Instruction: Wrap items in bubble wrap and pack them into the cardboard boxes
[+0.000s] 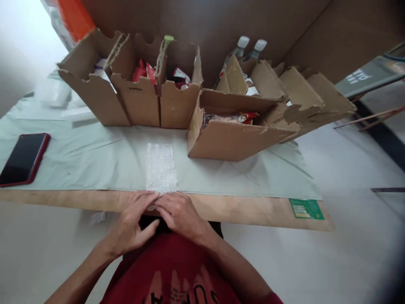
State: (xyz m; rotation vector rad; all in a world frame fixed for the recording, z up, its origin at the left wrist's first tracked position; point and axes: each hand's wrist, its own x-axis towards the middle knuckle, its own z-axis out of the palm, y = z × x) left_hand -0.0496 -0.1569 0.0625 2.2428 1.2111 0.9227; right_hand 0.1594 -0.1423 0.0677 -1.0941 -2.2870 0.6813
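Head view shows the left hand [134,223] and right hand [181,214] close together, fingers bent over the near end of a bubble-wrap sheet [161,166] at the wooden table edge [240,211]; whether they grip it, I cannot tell. The sheet lies on pale-green cloth [95,164], with a red-edged smartphone [24,159] far left and cardboard bins [142,103] behind.

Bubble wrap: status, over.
Left hand, right hand: at its near end, grip unclear. Bubble wrap: mostly flat on cloth. Nearest box: to its right, not touching.
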